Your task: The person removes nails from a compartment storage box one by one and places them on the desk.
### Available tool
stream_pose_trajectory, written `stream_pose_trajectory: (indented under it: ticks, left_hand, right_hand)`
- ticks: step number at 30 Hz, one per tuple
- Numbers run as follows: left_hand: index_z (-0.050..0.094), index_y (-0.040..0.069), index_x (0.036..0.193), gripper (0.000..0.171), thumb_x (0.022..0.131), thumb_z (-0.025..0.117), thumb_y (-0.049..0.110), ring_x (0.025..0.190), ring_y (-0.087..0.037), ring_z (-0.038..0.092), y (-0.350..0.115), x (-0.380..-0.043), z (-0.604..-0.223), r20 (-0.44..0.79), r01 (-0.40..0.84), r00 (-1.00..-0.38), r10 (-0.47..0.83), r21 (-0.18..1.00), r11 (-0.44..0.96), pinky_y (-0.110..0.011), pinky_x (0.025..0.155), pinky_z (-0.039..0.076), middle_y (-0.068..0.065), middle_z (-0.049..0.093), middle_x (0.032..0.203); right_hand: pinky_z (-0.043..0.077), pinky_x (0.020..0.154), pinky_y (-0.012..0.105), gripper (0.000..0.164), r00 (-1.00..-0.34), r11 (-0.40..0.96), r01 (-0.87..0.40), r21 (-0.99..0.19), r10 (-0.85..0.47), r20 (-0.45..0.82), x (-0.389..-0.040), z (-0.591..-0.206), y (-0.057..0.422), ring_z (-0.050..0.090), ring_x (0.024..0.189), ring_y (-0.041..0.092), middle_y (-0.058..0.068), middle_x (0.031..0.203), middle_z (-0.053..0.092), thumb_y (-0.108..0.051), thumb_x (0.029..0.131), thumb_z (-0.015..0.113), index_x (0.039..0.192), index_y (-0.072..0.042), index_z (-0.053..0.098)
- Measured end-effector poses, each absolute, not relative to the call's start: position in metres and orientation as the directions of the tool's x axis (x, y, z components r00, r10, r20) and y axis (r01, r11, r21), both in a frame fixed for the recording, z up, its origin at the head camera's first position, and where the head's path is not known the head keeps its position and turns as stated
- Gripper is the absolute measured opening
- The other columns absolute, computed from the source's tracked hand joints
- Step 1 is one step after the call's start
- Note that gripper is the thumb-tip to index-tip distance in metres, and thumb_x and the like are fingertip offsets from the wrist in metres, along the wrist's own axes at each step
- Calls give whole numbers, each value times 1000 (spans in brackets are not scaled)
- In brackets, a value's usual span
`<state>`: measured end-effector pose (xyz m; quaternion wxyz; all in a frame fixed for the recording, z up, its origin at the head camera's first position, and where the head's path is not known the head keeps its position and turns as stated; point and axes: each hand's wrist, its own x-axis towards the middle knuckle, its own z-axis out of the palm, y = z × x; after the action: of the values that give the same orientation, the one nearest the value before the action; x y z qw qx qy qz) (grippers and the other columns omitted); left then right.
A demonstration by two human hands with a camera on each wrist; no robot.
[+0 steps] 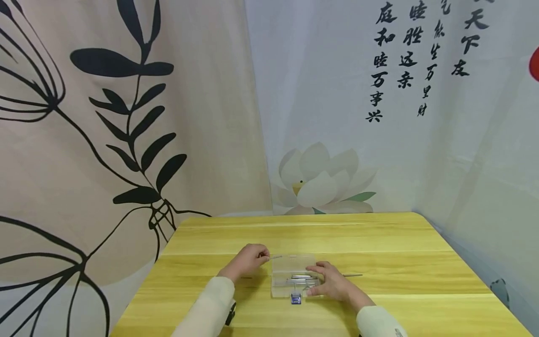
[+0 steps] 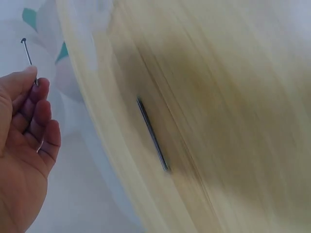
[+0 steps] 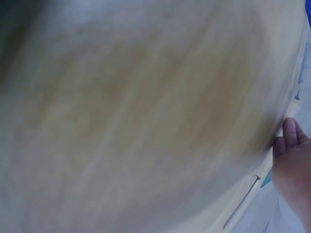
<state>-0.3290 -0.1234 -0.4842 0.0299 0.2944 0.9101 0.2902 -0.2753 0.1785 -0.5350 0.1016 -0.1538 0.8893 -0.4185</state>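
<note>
In the head view, a clear plastic box [image 1: 279, 292] lies with its lid [image 1: 290, 263] raised toward the back, several silver nails [image 1: 301, 279] inside. My left hand [image 1: 248, 258], left of the lid, pinches a thin nail between thumb and forefinger; in the left wrist view this nail [image 2: 27, 52] shows its flat head pointing away from the fingers. My right hand [image 1: 332, 283] spans the box's right end, thumb at the front and fingers at the back, holding it. In the right wrist view, only part of the right hand [image 3: 294, 165] shows; its grip is mostly hidden.
One nail [image 1: 353, 274] lies on the wooden table [image 1: 400, 267] right of the box. Another nail [image 2: 153, 136] lies under the left hand. A small blue piece [image 1: 296, 298] sits at the box's front edge. A printed curtain [image 1: 219, 140] stands behind the table.
</note>
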Motion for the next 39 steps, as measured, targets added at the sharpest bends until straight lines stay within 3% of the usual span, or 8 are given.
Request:
stream_pose_trajectory:
  ticks: [15,28,39]
  left_hand:
    - [65,13,84,12,96,65,11,71,-5,45,-213,-307,-513,159,569,-813,560,422,706,-27,63,41,10,54,79]
    - [69,19,88,6,92,71,16,76,-3,44,-220,-305,-529,199,602,-798,569,313,734,-28,68,45,14,49,85]
    - [70,17,87,5,92,72,16,73,-4,42,-214,-303,-529,185,563,-825,533,344,752,-26,64,42,13,48,82]
  right_hand:
    - [26,100,74,72,-931,599,-190,-778,-361,-50,-275,-533,181,23,136,57,28,152,29,-33,77,85,140,-13,56]
    - [26,99,75,73,-923,578,-198,-792,-381,-47,-274,-534,180,23,136,57,28,153,28,-35,79,84,141,-12,55]
    - [26,99,75,72,-931,598,-195,-777,-363,-46,-273,-533,181,24,136,56,27,153,29,-34,77,85,140,-14,57]
